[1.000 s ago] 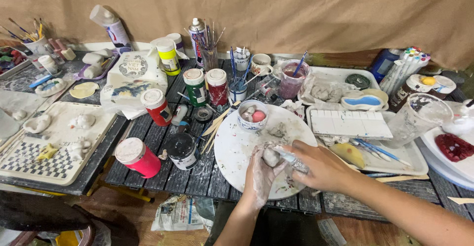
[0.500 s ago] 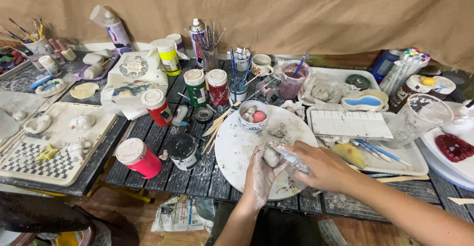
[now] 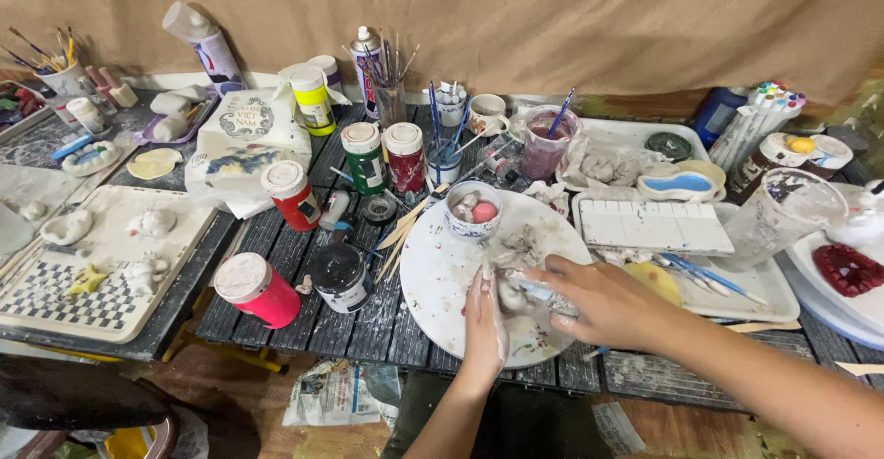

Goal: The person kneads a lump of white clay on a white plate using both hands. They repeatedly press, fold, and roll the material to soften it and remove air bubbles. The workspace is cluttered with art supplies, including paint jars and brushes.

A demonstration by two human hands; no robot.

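A round white plate (image 3: 433, 279) smeared with paint lies on the dark slatted table. My left hand (image 3: 485, 321), whitened with clay, stands edge-on over the plate and holds a small pale clay lump (image 3: 511, 295). My right hand (image 3: 603, 301) reaches in from the right and grips a thin tool (image 3: 543, 290) whose tip touches the lump. A small patterned bowl (image 3: 472, 209) with pink and white bits sits on the plate's far edge.
Paint jars stand left of the plate: red (image 3: 292, 194), green (image 3: 365, 156), dark red (image 3: 405, 155), black (image 3: 341, 277), pink (image 3: 259, 290). A tray of white clay figures (image 3: 87, 261) lies far left. A white palette (image 3: 654, 227), brushes and trays lie right.
Both hands stay over the plate; the right hand has shifted the tool slightly against the lump. Nothing else has moved.
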